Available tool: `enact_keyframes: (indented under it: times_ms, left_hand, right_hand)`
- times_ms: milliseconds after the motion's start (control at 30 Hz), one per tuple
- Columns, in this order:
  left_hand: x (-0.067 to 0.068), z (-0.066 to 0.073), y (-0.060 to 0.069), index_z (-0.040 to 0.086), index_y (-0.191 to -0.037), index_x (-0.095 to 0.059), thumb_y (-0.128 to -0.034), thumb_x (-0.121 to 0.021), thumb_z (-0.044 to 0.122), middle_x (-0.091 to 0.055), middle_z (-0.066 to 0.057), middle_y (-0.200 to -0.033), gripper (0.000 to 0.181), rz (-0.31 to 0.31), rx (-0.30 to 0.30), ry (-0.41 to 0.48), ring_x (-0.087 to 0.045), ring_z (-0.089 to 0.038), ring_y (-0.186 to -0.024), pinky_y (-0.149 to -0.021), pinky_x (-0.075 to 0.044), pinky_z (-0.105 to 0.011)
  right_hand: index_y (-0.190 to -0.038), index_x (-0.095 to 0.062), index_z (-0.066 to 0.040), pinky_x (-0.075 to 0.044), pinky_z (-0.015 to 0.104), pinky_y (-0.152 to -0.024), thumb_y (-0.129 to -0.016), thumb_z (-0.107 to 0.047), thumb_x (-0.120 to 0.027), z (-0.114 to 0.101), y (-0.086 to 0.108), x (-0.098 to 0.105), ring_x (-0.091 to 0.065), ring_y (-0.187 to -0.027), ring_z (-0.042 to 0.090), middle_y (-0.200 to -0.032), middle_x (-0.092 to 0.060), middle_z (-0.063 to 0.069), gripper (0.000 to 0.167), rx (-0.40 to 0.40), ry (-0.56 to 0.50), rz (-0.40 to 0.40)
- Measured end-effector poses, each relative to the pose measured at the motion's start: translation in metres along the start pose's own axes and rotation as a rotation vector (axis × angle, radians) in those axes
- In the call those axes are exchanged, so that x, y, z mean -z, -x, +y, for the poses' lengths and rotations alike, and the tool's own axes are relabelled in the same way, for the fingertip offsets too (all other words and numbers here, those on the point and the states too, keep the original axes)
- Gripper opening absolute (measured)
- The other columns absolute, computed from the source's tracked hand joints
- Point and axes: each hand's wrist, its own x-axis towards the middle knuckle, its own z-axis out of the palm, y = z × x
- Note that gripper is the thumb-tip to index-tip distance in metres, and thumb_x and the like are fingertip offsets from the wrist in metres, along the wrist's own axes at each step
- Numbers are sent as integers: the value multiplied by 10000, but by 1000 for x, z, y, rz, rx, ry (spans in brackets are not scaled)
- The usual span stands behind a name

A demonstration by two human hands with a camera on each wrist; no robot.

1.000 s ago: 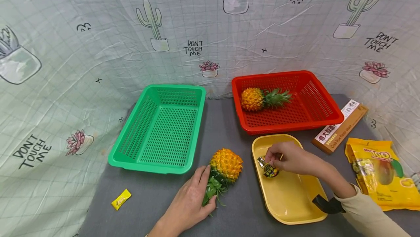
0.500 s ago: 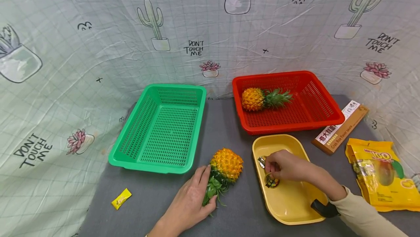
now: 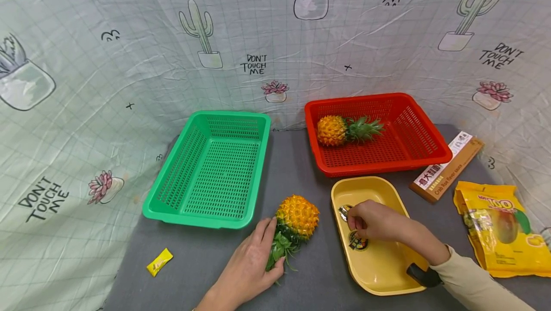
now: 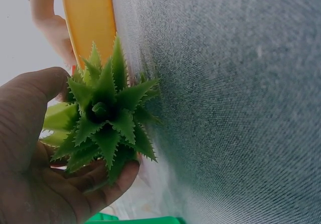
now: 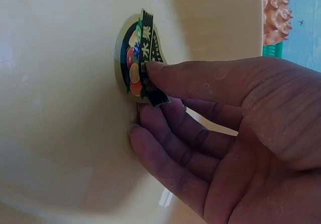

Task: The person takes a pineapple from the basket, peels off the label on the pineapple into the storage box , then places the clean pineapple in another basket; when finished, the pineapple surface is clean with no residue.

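On the grey cloth lies an orange-yellow pineapple (image 3: 297, 216), and my left hand (image 3: 251, 258) holds it by its green crown. The left wrist view shows the thumb on one side of the spiky leaves (image 4: 103, 116) and curled fingers on the other. Inside the yellow tray (image 3: 380, 268), my right hand (image 3: 379, 220) pinches a dark fruit label (image 3: 358, 241). From the right wrist, the label (image 5: 133, 53) has printed fruit and a black banner, with the thumb over its edge. A second shiny label (image 3: 343, 212) sits by the tray's left wall, partly behind the fingers.
A green basket (image 3: 254, 191) stands at left. Behind the tray, a red basket (image 3: 380, 165) holds another pineapple (image 3: 331, 130). To the right lie a long brown box (image 3: 447, 167) and a yellow mango candy bag (image 3: 503, 229). A small yellow packet (image 3: 159, 262) lies at front left.
My right hand has shifted slightly toward me inside the tray, and the fruit label has come with it, away from the second label. The left hand and pineapple stay put.
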Motion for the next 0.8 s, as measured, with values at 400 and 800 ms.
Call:
enact_keyframes:
  times_ms: [400, 800]
  left_hand:
    - [0, 0, 0, -6, -1579, -419, -951, -770, 338, -478, -214, -1498, 797, -7, 3, -2, -664, -295, -1149, -908, -575, -468]
    - [-1, 0, 0, -8, -1577, -421, -955, -769, 338, -477, -217, -1500, 793, -12, 4, 2, -664, -295, -1155, -914, -573, -464]
  right_hand:
    - [-802, -640, -202, -448, 256, -593, -761, 43, -877, -2, 0, -3, -476, -645, 23, -710, -527, -130, 343, -36, 82, 26]
    - [-807, -637, -222, -437, 261, -597, -785, -2, -892, -4, 1, -2, -471, -655, 25, -719, -518, -136, 338, -51, 108, 43]
